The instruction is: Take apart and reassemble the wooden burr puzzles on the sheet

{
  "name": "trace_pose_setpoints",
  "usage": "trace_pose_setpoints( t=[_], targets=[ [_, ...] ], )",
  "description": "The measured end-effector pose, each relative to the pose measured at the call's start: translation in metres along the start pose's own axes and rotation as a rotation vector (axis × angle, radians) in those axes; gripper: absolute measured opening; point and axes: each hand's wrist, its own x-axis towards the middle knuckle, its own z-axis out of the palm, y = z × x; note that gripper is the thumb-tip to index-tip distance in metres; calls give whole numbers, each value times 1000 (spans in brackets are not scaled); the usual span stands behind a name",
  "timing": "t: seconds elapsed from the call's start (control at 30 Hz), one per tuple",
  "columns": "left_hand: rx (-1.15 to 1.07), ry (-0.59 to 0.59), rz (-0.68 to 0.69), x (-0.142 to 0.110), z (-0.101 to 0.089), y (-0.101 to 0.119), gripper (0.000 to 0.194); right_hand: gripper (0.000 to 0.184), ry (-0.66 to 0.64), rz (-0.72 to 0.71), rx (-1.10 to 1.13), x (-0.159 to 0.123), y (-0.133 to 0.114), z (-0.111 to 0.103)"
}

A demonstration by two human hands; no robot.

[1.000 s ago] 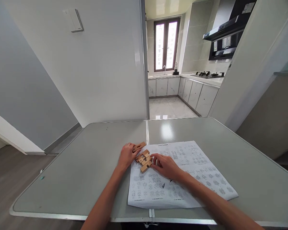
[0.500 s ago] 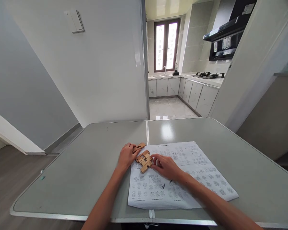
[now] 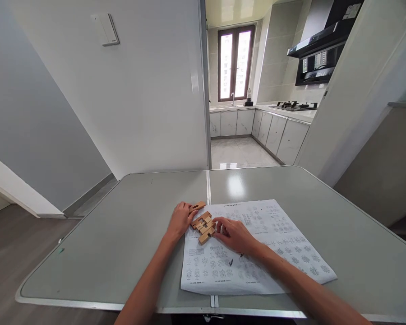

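Several notched wooden puzzle pieces point(image 3: 203, 224) lie side by side in a cluster on the left part of a printed sheet point(image 3: 267, 225). Just above the cluster is a separate slotted wooden piece point(image 3: 197, 206). My left hand point(image 3: 180, 219) closes on its left end, with the thumb below it and the fingers partly hidden. From the right, my right hand point(image 3: 235, 234) has thumb and index finger around the right end of the cluster. The fingers are bent, and the pieces' ends there are partly covered.
The sheet, printed with small diagrams, lies on a grey folding table point(image 3: 122, 243) with a metal rim and a centre seam. Small dark bits point(image 3: 230, 262) rest on the paper. A small green scrap point(image 3: 61, 250) is near the left edge. Beyond the table are a wall and a kitchen doorway.
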Motion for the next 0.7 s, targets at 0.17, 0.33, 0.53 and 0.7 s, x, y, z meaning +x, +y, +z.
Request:
trace_pose_setpoints(
  t=[0.17,0.33,0.53,0.7],
  targets=[
    [-67,-37,-15,1,-4,5,38,27,10,2,11,0,-1,0],
    [-130,-93,-24,1,-11,14,45,27,7,4,14,0,0,1],
    [-221,-209,23,-3,-20,27,49,28,17,8,14,1,0,2],
    [-186,-213,24,-3,-22,30,48,28,25,1,7,3,-1,2]
  ],
)
